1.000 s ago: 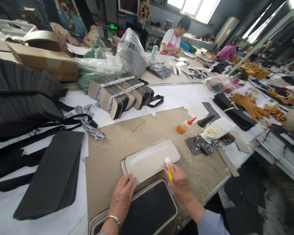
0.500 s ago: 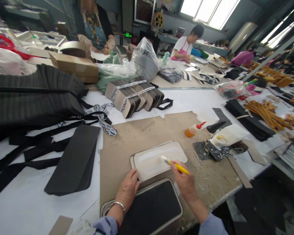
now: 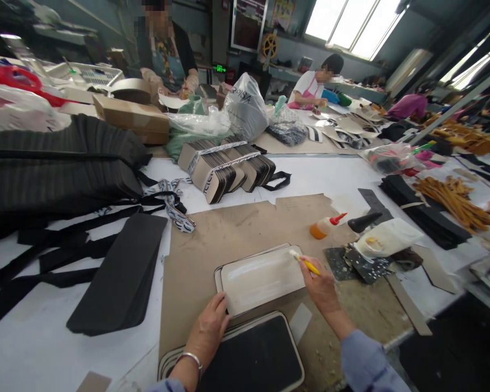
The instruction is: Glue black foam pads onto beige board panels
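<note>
The pale panel (image 3: 261, 277) lies flat on the brown card sheet (image 3: 228, 228), close to the near table edge. Most of its face already glistens wet, so I judge the coating nearly finished. The right hand (image 3: 320, 286) pinches a yellow-handled brush (image 3: 306, 263), whose bristles touch the panel's far right corner, seemingly the last part to cover. The left hand (image 3: 210, 326) lies with fingers unclenched and flat on the near left corner, pinning it. A dark panel (image 3: 253, 354) sits just nearer, apparently uncoated. An orange glue bottle (image 3: 322, 228) lies beyond the brush. The white table (image 3: 322, 169) is long and holds banded bundles (image 3: 228, 166) and dark foam pieces (image 3: 122, 272). Other people work at the far end under skylights.
</note>
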A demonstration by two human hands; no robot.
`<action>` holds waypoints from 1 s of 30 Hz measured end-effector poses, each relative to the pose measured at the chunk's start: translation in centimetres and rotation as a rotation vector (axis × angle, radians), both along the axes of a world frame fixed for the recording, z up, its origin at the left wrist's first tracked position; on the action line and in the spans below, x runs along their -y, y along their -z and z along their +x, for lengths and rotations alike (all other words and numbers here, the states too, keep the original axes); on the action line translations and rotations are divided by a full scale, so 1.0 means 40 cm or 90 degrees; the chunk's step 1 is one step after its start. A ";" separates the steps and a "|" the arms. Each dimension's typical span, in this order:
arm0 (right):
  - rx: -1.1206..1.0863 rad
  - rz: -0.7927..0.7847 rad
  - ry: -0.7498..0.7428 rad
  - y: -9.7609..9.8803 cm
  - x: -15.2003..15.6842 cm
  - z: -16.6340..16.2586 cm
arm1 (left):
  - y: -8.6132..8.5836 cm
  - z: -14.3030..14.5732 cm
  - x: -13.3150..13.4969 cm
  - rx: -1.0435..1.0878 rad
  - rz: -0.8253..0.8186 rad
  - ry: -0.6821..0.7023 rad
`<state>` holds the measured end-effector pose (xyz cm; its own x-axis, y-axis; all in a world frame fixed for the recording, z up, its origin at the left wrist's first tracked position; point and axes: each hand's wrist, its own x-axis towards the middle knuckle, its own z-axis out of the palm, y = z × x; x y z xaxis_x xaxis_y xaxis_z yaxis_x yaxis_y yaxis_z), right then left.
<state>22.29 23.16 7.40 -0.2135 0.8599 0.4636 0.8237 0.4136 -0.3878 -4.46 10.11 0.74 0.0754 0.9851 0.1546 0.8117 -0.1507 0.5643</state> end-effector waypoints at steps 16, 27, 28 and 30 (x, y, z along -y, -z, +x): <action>-0.242 -0.288 -0.126 -0.019 0.175 -0.274 | -0.019 -0.031 0.031 -0.016 0.028 -0.028; -0.157 -0.181 -0.145 -0.006 0.195 -0.265 | -0.072 -0.410 0.077 -0.266 -0.134 -0.506; -0.167 -0.199 -0.165 -0.006 0.212 -0.292 | -0.069 -0.420 0.078 -0.267 -0.151 -0.499; -0.194 -0.247 -0.186 -0.007 0.238 -0.333 | -0.063 -0.424 0.078 -0.278 -0.162 -0.478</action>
